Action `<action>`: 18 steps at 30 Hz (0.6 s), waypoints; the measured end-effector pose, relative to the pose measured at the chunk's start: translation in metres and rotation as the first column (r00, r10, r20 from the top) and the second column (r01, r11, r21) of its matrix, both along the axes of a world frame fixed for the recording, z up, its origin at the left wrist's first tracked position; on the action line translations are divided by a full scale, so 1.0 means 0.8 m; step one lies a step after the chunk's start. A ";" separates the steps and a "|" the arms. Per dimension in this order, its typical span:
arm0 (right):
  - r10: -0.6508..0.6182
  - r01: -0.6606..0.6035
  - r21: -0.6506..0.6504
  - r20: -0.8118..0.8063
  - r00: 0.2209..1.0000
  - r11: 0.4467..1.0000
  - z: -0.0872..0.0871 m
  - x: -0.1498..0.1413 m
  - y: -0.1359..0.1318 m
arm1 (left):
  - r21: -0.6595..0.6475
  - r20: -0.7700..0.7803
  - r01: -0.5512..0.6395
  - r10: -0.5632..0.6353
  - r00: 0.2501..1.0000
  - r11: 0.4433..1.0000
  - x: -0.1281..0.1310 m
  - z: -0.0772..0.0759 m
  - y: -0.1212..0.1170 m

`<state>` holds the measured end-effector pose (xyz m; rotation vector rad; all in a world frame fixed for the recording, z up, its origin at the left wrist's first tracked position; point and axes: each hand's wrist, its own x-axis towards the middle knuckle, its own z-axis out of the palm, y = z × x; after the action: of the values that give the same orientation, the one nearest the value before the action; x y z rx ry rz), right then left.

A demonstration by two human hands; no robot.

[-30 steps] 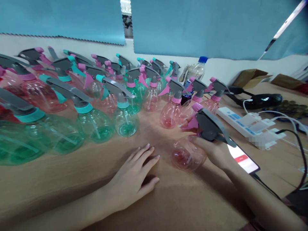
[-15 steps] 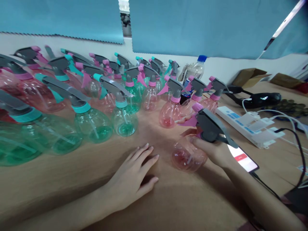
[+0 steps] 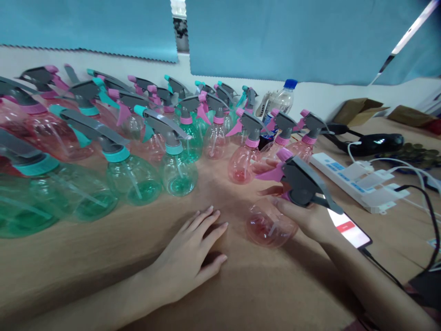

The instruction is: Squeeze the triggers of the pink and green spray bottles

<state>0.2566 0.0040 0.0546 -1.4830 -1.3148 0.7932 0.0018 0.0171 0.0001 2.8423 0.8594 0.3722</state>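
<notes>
My right hand (image 3: 303,218) is wrapped around the neck of a clear pink spray bottle (image 3: 270,225) with a grey head and pink nozzle and trigger. The thumb lies on the near side of the neck; one or two fingers extend past the trigger on the far side. The bottle stands on the table, or very close to it. To its left, my left hand (image 3: 193,253) lies flat on the table with fingers spread, touching no bottle. Just behind the held bottle stands another pink spray bottle (image 3: 241,165). A green spray bottle (image 3: 179,177) stands beyond my left hand.
Rows of pink and green spray bottles fill the left and back of the wooden table (image 3: 144,294). At right are a power strip (image 3: 344,179) with plugs and cables, a lit phone (image 3: 351,230) and a black object (image 3: 379,142). A blue-capped drink bottle (image 3: 284,99) stands behind.
The fingers of my right hand near the trigger have shifted slightly upward and straightened. The held bottle has barely moved, and my left hand stays in place.
</notes>
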 end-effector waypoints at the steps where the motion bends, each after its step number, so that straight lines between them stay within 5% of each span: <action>1: -0.002 0.002 -0.004 -0.007 1.000 1.000 0.000 0.000 0.000 | 0.001 0.000 0.000 0.000 1.000 1.000 0.000 0.000 0.000; 18: 0.031 -0.037 0.061 0.095 0.995 0.997 0.004 -0.005 0.000 | 0.012 0.001 0.007 -0.007 1.000 1.000 -0.002 -0.003 0.000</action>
<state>0.2525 0.0039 0.0574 -1.4667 -1.4261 0.7051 0.0004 0.0167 -0.0023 2.8548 0.8498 0.3794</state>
